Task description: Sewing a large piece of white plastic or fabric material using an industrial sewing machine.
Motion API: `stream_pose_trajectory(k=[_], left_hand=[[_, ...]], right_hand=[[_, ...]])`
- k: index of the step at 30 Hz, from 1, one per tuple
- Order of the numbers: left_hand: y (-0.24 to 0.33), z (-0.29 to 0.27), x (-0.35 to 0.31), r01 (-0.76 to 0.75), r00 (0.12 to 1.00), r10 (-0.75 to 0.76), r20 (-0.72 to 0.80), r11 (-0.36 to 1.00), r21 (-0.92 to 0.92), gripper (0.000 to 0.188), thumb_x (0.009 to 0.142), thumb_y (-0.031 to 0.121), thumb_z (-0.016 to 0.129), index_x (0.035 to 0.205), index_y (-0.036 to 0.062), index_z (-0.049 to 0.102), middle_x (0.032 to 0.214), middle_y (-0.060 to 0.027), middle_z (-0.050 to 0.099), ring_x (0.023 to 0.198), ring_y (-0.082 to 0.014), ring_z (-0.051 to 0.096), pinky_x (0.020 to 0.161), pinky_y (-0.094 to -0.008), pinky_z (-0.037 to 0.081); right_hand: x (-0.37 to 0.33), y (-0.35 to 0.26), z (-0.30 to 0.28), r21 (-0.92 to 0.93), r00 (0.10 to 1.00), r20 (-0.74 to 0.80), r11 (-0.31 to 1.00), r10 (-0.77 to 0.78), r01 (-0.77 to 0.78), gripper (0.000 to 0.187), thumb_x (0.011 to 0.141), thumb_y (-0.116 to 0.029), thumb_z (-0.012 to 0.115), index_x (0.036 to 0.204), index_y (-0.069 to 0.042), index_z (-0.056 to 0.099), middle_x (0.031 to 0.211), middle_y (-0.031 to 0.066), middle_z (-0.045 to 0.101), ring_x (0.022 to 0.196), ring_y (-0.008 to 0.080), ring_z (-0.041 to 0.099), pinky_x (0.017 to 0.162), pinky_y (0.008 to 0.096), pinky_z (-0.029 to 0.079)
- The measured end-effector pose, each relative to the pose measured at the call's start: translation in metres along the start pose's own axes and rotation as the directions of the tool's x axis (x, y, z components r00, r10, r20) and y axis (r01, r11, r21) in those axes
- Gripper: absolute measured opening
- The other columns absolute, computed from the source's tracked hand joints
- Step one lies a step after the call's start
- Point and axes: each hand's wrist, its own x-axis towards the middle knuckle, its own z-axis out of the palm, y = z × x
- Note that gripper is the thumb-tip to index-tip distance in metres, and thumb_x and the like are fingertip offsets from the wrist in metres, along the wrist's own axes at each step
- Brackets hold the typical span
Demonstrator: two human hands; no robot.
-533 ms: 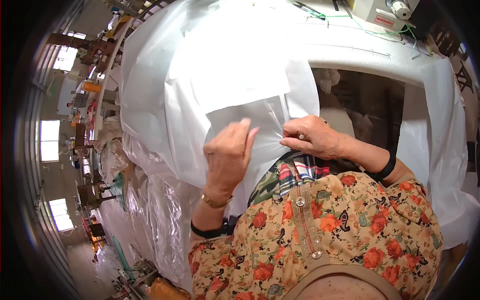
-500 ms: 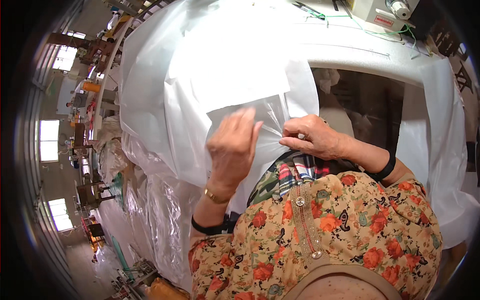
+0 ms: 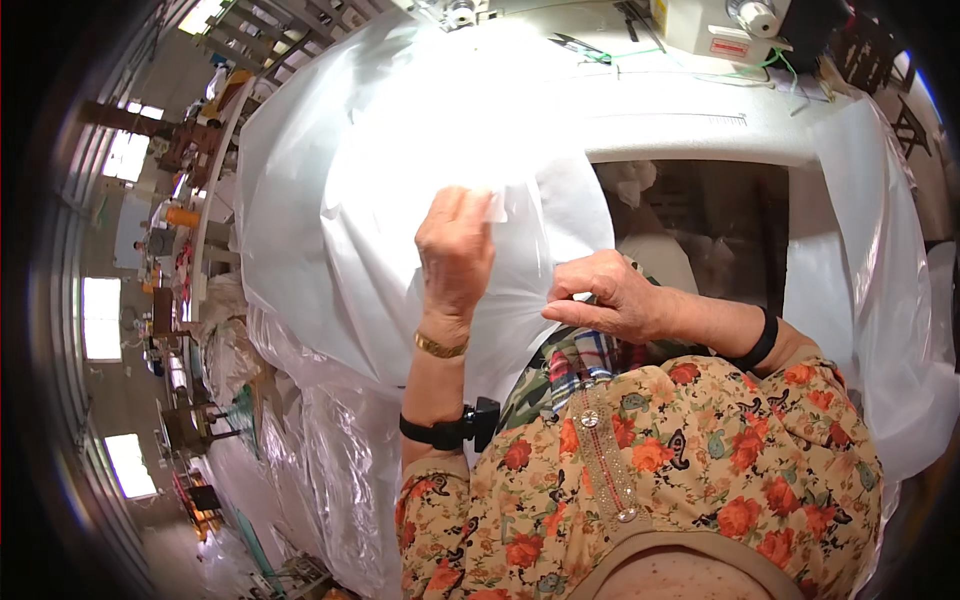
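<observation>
A large, thin white plastic sheet (image 3: 290,250) spreads over the table and down toward my lap, its middle washed out by bright light. My left hand (image 3: 455,250) is closed above the sheet, with a small fold of the white plastic showing beside its fingers. Right of it, my right hand (image 3: 605,295) pinches the sheet between thumb and fingers, close to my lap. Creases fan out from that pinch across the plastic. The fingertips of the left hand are partly hidden by the hand and the glare.
A white machine (image 3: 700,28) with a round knob stands at the table's far right. Dark snips (image 3: 575,45) and green thread (image 3: 755,68) lie nearby. A dark opening (image 3: 720,225) lies right of the sheet. Clear crumpled plastic (image 3: 335,480) hangs at left.
My left hand has gone from loose, blurred fingers to a closed grip on the plastic. The grey patch beneath it is now covered by white sheet. My right hand keeps its pinch.
</observation>
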Motion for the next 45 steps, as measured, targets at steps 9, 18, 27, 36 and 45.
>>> stream_pose_trajectory(k=[9, 18, 27, 36, 45], left_hand=[[0.007, 0.014, -0.038, 0.569, 0.822, -0.535, 0.195, 0.782, -0.255, 0.023, 0.084, 0.0, 0.064, 0.106, -0.0009, 0.057, 0.082, -0.0147, 0.063, 0.063, -0.0311, 0.062, 0.057, -0.0377, 0.049], [0.011, 0.0, -0.016, 0.375, 0.925, -0.337, 0.174, 0.881, -0.29, 0.003, 0.085, 0.0, 0.06, 0.087, -0.0025, 0.06, 0.085, -0.0133, 0.057, 0.064, -0.0292, 0.054, 0.056, -0.0368, 0.044], [0.021, 0.014, -0.026, 0.71, 0.656, -0.688, 0.311, 0.423, -0.563, 0.019, 0.095, 0.002, 0.055, 0.076, 0.0006, 0.05, 0.062, 0.0005, 0.043, 0.057, -0.0058, 0.035, 0.048, -0.0255, 0.033], [0.005, 0.009, -0.035, 0.737, 0.617, -0.597, 0.513, 0.208, -0.644, 0.018, 0.099, 0.005, 0.055, 0.081, 0.0014, 0.056, 0.069, 0.0046, 0.051, 0.058, -0.0045, 0.037, 0.051, -0.0228, 0.035], [0.008, 0.004, -0.032, 0.708, 0.532, -0.641, 0.553, -0.021, -0.706, 0.019, 0.102, 0.015, 0.054, 0.094, -0.0018, 0.058, 0.076, -0.0019, 0.062, 0.07, -0.0093, 0.066, 0.058, -0.0229, 0.051]], right_hand=[[0.026, -0.004, 0.01, -0.03, 0.982, 0.006, 0.982, -0.188, 0.188, 0.031, 0.094, -0.021, 0.064, 0.072, -0.003, 0.053, 0.062, 0.0101, 0.047, 0.056, 0.0268, 0.049, 0.054, 0.0384, 0.04], [0.037, -0.011, 0.012, -0.159, 0.962, 0.048, 0.949, -0.269, 0.273, 0.028, 0.089, -0.015, 0.07, 0.07, -0.006, 0.051, 0.063, 0.0074, 0.05, 0.057, 0.028, 0.05, 0.055, 0.0381, 0.04], [0.044, -0.007, 0.019, -0.26, 0.945, 0.162, 0.912, -0.283, 0.318, 0.032, 0.09, -0.018, 0.068, 0.069, -0.008, 0.045, 0.062, 0.0054, 0.049, 0.058, 0.0261, 0.052, 0.056, 0.0372, 0.041], [0.051, -0.01, 0.021, -0.403, 0.877, 0.352, 0.792, -0.328, 0.458, 0.02, 0.088, -0.019, 0.064, 0.073, -0.008, 0.055, 0.063, 0.0048, 0.059, 0.062, 0.0234, 0.062, 0.062, 0.0378, 0.046], [0.049, -0.008, 0.023, -0.518, 0.837, 0.498, 0.698, -0.224, 0.495, 0.016, 0.083, -0.018, 0.062, 0.071, -0.007, 0.058, 0.068, 0.0045, 0.063, 0.066, 0.0222, 0.066, 0.064, 0.037, 0.047]])
